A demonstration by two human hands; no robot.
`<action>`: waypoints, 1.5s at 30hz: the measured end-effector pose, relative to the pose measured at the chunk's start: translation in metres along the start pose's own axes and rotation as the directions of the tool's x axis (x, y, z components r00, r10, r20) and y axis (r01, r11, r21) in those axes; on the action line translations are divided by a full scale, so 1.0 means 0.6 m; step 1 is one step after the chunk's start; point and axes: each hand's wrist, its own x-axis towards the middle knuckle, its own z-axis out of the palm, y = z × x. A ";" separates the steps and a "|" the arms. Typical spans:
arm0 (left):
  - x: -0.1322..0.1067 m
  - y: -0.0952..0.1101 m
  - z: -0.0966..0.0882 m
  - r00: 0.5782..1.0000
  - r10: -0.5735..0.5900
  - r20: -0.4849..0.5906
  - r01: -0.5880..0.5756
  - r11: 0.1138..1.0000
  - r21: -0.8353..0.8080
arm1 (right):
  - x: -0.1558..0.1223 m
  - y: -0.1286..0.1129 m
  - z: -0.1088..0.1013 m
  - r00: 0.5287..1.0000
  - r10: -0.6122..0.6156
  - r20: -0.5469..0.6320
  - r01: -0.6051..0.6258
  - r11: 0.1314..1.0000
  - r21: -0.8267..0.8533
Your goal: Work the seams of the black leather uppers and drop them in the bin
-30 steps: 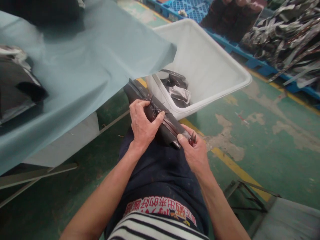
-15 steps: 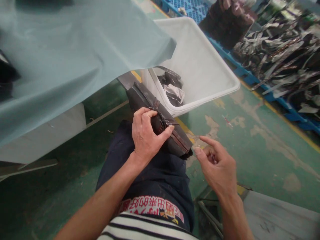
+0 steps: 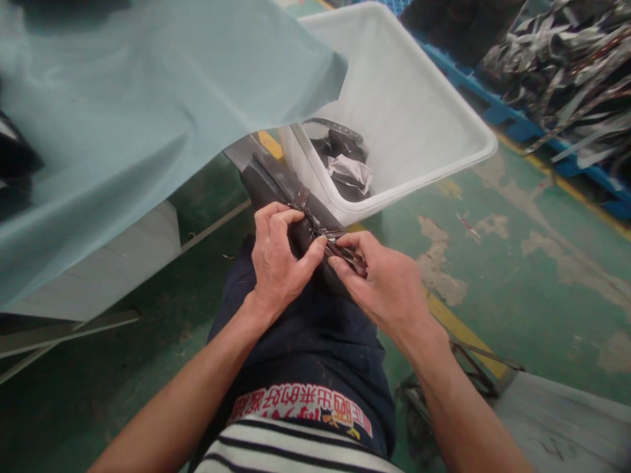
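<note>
A dark leather-like piece with brown seams (image 3: 269,177) lies slantwise over my lap, its upper end under the pale blue-grey sheet. My left hand (image 3: 280,263) is closed on it, with thumb and fingers around a bunched, stitched part (image 3: 313,226). Close beside it, my right hand (image 3: 389,276) pinches the brown-lined edge near the lower end. The fingertips of both hands nearly meet. My right palm is turned away, so whatever else it may hold is hidden.
A white plastic bin (image 3: 424,131) stands just ahead, with dark scraps (image 3: 345,154) inside. The blue-grey sheet (image 3: 162,98) drapes over a table at left. Strips of scrap (image 3: 582,85) are heaped on a blue pallet (image 3: 522,125). A grey panel (image 3: 557,427) sits at lower right.
My right hand has moved left from beside the dark piece and taken hold of its edge. My left hand keeps its grip. The view has shifted slightly.
</note>
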 end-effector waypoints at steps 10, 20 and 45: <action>0.001 -0.011 -0.012 0.996 0.050 0.074 -0.046 0.998 -0.046 | 0.017 -0.004 -0.005 0.998 0.053 0.047 -0.052 0.998 -0.027; -0.003 0.015 0.015 0.997 -0.032 -0.076 0.034 0.999 0.025 | 0.038 -0.014 -0.008 1.000 0.010 0.013 -0.008 0.995 -0.099; 0.010 0.035 0.002 0.987 -0.163 -0.013 0.163 0.975 0.153 | 0.073 0.001 -0.007 0.990 -0.029 0.136 -0.021 0.935 0.354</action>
